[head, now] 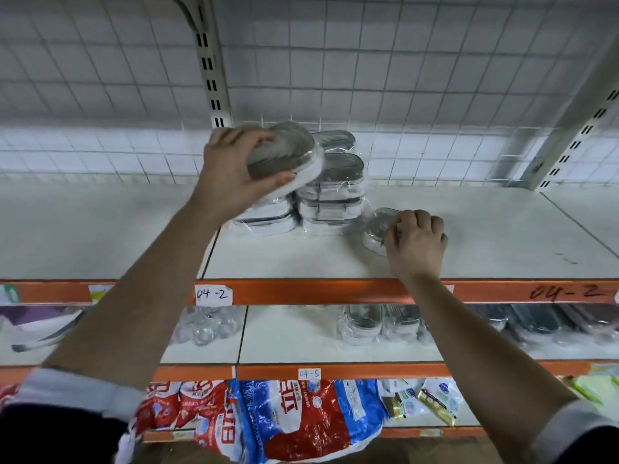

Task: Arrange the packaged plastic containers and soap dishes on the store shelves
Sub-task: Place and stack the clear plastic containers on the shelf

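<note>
Left hand (234,169): fingers and thumb are curled around a raised soap dish (284,155), which is held tilted.
Raised soap dish: grey lid on a white base, sealed in clear film; contents cannot be told.
Right hand (415,242): fingers are curled over a second soap dish (376,229), which lies flat on the top shelf (485,229).
Second soap dish: film-wrapped, partly hidden under the fingers.
Stacked containers (330,192): two film-wrapped piles are set between the hands, the left pile directly under the raised soap dish.
Tag "04-2" (213,294): fixed to the orange rail below the left hand.
Lower shelf (301,339): more wrapped dishes (363,324) are seen below the right wrist.
Detergent bags (284,420): laid between the forearms.
</note>
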Demonstrator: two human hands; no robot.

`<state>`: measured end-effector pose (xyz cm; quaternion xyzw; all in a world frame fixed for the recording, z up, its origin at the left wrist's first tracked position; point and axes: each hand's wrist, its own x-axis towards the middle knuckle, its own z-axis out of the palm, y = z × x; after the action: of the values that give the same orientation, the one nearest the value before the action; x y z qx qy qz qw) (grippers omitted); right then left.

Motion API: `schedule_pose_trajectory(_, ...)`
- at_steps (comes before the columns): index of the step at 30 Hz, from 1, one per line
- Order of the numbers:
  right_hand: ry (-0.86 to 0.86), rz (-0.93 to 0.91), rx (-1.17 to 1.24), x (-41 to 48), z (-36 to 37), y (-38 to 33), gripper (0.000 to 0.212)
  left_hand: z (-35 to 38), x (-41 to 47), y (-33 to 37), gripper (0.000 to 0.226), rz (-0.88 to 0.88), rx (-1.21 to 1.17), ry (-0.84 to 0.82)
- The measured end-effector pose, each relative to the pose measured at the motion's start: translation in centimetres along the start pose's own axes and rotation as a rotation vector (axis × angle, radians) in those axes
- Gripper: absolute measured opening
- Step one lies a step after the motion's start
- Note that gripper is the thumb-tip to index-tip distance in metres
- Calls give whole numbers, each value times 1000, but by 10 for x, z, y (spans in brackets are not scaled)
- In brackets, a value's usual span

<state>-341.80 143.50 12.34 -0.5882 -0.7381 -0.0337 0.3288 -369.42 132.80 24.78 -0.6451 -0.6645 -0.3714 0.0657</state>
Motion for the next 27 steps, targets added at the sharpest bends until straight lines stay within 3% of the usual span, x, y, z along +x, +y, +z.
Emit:
schedule_pose_trajectory(5,23,8,13,-2,1,2,17,-11,71,-30,68,-44,36,-100)
schedule_pose_trajectory(11,37,29,36,-2,1,1,27,-10,128,-57,67,-13,75,-265)
schedule_pose_trajectory(16,-4,40,30,-1,3,4,21,12,143,-79,59,-41,166,-454)
schedule_pose_trajectory(20,11,55,60,-1,2,2,26,20,144,-81,56,3,234,-392)
schedule_pose_trajectory(27,-100,121,110,0,3,1,32,34,117,-48,47,-67,470,-196)
